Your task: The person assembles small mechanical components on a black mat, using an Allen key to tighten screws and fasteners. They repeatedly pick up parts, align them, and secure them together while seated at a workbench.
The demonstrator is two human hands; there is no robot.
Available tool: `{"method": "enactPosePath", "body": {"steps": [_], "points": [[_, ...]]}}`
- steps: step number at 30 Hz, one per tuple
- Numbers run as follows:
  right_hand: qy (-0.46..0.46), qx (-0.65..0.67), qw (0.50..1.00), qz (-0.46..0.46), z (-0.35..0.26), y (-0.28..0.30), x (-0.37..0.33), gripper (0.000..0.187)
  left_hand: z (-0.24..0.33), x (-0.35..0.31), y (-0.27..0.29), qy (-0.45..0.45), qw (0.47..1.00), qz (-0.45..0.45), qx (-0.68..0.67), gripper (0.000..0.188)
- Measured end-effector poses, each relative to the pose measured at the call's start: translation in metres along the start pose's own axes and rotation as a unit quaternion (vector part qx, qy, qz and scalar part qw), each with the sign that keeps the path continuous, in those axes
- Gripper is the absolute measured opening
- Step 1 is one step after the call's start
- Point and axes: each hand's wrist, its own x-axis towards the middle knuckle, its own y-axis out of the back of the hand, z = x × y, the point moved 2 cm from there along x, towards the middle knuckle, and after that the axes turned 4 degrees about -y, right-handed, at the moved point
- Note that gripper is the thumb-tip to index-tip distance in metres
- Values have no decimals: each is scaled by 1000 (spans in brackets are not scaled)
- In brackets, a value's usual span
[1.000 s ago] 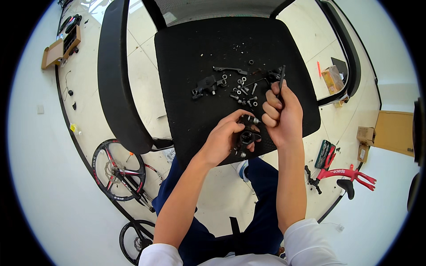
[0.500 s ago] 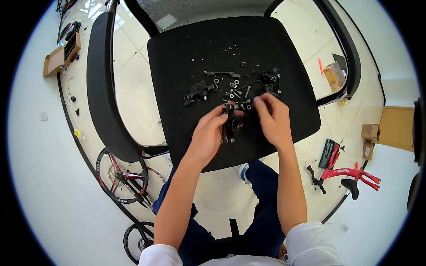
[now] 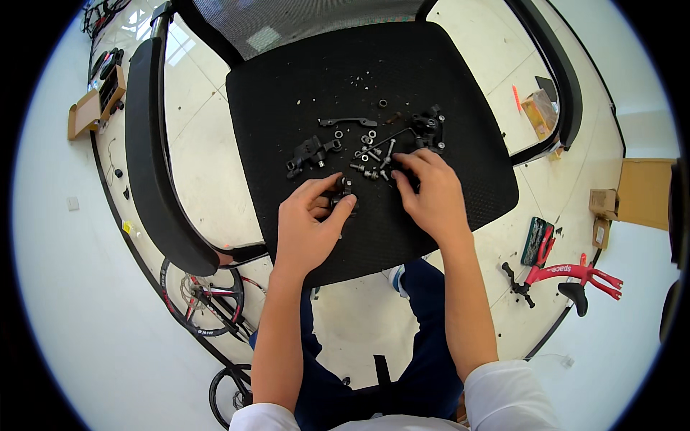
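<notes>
Fingers (image 3: 338, 208) of the left hand (image 3: 309, 230) are closed around a small black metal part (image 3: 343, 192), pinched between thumb and index finger and held low over the black chair seat (image 3: 287, 93). Right hand (image 3: 431, 197) lies palm down on the seat, just beside the left; its fingers are curled, tips pressed among loose hardware, and whether they grip anything cannot be told. Directly ahead of both hands, a scatter of silver bolts and washers (image 3: 370, 154) lies on the seat. Left of that scatter rests a black bracket piece (image 3: 309, 152); beyond it lies a flat black bar (image 3: 348, 121). A larger black assembly (image 3: 429, 128) sits just beyond the right hand's fingertips. On the floor to the right lies a red bicycle frame (image 3: 568, 273), well apart from the seat. A bicycle wheel (image 3: 201, 298) lies on the floor lower left.
</notes>
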Motion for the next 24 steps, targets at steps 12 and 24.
{"method": "enactPosePath", "body": {"steps": [12,24], "points": [[50,-37,996,56,-12,-22,9,12,-11,4,9,14,998,-8,-68,43],[-78,441,889,-94,-40,-24,4,16,-2,1,12,72,982,-75,-155,40]]}}
